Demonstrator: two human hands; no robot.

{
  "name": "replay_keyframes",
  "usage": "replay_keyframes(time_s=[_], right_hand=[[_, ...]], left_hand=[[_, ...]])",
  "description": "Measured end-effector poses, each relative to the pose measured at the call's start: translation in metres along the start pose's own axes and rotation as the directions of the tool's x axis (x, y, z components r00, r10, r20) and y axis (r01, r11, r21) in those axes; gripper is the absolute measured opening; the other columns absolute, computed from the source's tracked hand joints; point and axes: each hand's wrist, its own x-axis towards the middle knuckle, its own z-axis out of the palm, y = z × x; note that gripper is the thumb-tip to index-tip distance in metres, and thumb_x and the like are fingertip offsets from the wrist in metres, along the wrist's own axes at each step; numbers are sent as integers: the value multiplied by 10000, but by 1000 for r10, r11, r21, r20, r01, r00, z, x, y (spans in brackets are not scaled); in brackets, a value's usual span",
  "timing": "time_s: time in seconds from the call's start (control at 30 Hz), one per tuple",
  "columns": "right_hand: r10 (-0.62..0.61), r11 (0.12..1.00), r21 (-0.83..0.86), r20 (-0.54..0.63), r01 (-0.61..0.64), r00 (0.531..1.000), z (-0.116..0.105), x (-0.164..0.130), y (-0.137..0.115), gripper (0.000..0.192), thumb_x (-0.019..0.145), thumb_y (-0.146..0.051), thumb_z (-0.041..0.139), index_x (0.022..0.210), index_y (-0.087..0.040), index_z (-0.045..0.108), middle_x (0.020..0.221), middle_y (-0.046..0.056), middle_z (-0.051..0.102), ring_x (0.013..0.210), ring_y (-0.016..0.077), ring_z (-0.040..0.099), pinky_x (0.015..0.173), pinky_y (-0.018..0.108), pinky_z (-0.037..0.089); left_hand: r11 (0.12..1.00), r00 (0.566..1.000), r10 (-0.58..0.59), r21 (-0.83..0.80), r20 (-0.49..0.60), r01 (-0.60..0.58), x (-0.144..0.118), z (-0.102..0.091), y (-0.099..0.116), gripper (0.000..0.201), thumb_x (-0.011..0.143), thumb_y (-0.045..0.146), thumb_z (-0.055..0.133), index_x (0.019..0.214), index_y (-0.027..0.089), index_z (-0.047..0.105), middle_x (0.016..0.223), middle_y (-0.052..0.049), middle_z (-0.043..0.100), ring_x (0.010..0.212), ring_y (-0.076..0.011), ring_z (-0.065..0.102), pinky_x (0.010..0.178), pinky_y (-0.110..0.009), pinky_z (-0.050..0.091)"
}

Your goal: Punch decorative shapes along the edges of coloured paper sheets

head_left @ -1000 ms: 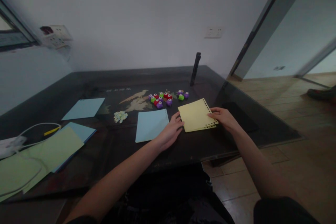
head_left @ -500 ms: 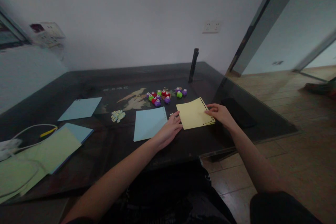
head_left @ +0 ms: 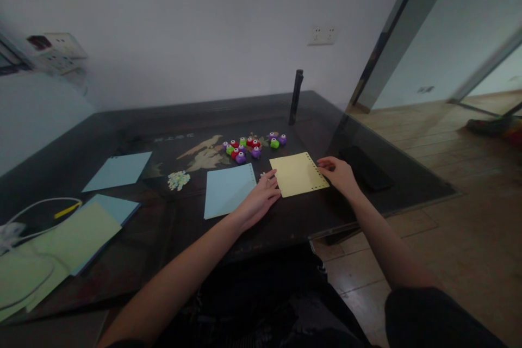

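Observation:
A sheet of yellow loose-leaf paper [head_left: 297, 175], with punched holes down its right side, lies flat on the dark table. My left hand [head_left: 261, 198] is open, its fingers stretched out at the paper's left edge. At the right edge is my right hand [head_left: 339, 175], fingers slightly apart and thumb close to the holes; it holds nothing. A blue loose-leaf sheet [head_left: 228, 189] lies left of the yellow one, partly beneath my left wrist and forearm in view. Small pale pieces [head_left: 264, 175] show just beyond my left fingertips.
Red, green and purple toys with eye-like tops [head_left: 240, 149] stand farther back. A pile of small pale pieces [head_left: 178, 180] and another blue sheet [head_left: 118, 171] lie leftward. Green sheets [head_left: 87, 228] and a white cable occupy the near left. A black upright post [head_left: 296, 97] stands behind.
The yellow paper has settled flat with its right edge evened up. My right thumb has slid off its top to the edge. The whole view has shifted slightly.

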Motion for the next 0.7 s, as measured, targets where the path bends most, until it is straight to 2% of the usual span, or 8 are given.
replay_keyframes(time_s=[0.3,0.57,0.7], right_hand=[[37,999,16,31,-38,999,-5,-4,-12,184,690,-231,625,857,-172,676,797,55,698,716,176,631,712,313,496],[28,1000,-3,53,-28,998,-3,-3,-6,195,690,-223,626,864,-154,680,827,72,699,710,184,626,693,309,481],[4,999,-37,38,-2,999,-2,-2,-3,202,689,-214,627,875,-153,680,845,72,689,703,183,607,691,312,467]], left_hand=[[999,1000,2,48,12,-2,0,0,0,608,684,22,517,1236,270,460,1463,-67,383,1363,-169,332,1121,-376,258],[998,1000,19,65,23,-21,3,-1,-4,628,678,28,525,1253,273,463,1464,-76,381,1365,-188,331,1121,-401,253],[980,998,41,194,54,-51,0,-1,-1,627,690,41,540,1273,254,455,1473,-84,370,1373,-205,318,1127,-401,242]])
